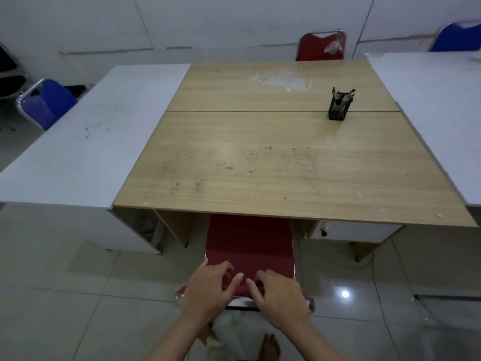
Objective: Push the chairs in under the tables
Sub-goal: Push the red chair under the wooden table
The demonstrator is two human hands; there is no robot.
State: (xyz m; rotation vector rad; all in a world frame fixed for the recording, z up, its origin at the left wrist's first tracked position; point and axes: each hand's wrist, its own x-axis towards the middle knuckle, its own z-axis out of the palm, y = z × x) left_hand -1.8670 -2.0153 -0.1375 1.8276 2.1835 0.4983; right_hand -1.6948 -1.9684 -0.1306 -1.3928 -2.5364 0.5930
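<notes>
A red chair (248, 243) stands in front of me with its seat partly under the near edge of the wooden table (260, 162). My left hand (209, 287) and my right hand (279, 293) both rest on top of the chair's red backrest, fingers curled over it. Another red chair (318, 48) stands at the table's far side, its backrest showing above the tabletop. A blue chair (45, 102) stands left of the white table (78, 152), and a second blue chair (458, 37) stands behind the white table (442, 113) on the right.
A black mesh pen holder (339, 104) with pens stands on the wooden table's right side, near a pale worn patch. A cable trails across the tiled floor at right. My bare foot shows below the chair.
</notes>
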